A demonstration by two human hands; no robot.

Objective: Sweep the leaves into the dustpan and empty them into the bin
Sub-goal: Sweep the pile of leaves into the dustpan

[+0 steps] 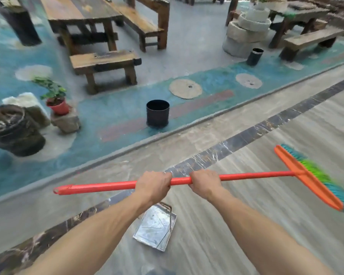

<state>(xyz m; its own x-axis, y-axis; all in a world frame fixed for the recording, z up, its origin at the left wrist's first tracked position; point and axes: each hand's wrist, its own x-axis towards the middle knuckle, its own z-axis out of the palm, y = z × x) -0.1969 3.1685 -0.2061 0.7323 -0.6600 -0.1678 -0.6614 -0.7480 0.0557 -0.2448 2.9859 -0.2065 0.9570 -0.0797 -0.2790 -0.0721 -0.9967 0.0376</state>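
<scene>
Both of my hands grip the orange handle of a broom (246, 175), held nearly level across the view. My left hand (154, 184) is closed around the shaft left of centre, my right hand (205, 182) just beside it. The broom's orange head with green and teal bristles (314, 179) is off to the right, above the pale floor and blurred. A metal dustpan (157, 227) lies flat on the floor below my hands. A black cylindrical bin (158, 113) stands upright ahead on the teal floor strip. No leaves are visible.
A low grey kerb (127, 149) separates the pale floor from the teal strip. Wooden benches (105, 64) and tables stand beyond. A red potted plant (58, 105) and a dark tub (14, 130) are at left. A second black bin (255, 56) and stacked stone rings (246, 30) are far right.
</scene>
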